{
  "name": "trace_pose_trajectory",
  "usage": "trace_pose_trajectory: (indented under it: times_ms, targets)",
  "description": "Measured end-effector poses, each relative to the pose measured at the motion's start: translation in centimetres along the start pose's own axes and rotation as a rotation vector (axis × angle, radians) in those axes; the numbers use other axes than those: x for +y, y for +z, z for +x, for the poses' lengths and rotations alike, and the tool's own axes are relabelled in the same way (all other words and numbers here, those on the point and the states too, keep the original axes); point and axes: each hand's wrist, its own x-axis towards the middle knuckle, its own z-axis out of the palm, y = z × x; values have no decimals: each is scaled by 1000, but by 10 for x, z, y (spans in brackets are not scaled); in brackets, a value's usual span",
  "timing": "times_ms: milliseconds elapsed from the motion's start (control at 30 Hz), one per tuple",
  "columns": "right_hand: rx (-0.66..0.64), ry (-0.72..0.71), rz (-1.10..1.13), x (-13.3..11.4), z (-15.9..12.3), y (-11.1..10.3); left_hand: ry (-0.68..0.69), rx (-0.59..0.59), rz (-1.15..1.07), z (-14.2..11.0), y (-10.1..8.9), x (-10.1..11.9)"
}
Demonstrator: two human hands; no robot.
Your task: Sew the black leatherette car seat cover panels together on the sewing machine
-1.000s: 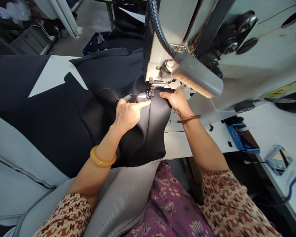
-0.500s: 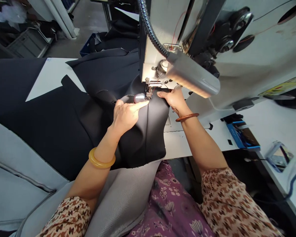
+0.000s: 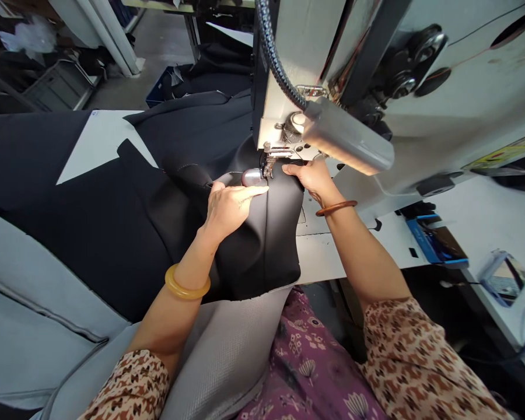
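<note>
A smooth black fabric piece (image 3: 284, 233) with a straight seam lies beneath the needle and presser foot (image 3: 268, 166) of a sewing machine (image 3: 284, 70). My left hand (image 3: 231, 210) is on it at the left of the seam, index finger stretched toward the foot and the other fingers curled into the fabric. At the right edge, my right hand (image 3: 312, 178) grips the fabric, thumb on top and fingers hidden underneath. A rounded shiny metal part (image 3: 251, 177) sits just left of the foot. The fabric's grey mesh underside (image 3: 227, 344) hangs over my lap.
A lamp (image 3: 350, 140) on a flexible neck lights the needle area. More black fabric (image 3: 70, 233) spreads left over the white table (image 3: 91, 143). On the right are a blue box (image 3: 437, 239) and a stand (image 3: 503, 277). A grey crate (image 3: 59, 84) stands at the back left.
The whole view has shifted slightly, so everything appears a little farther right and lower. Both hands keep nearly the same hold beside the presser foot.
</note>
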Motion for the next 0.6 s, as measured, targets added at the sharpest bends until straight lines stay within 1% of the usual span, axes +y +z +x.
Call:
trace_pose_trajectory:
  times_ms: [67,167,300,467,600]
  targets:
    - [15,28,23,-1,2,1,-1,10,-40,1,0,-2]
    - [34,6,4,4,9,2,-1,38,-23,5,-1,-4]
    - [-20,34,-14,13,21,3,0,102,58,10,-1,-7]
    - [-58,32,4,27,28,0,-8,180,4,14,1,-15]
    - [-95,55,84,42,35,-2,-52,200,-10,20,4,-19]
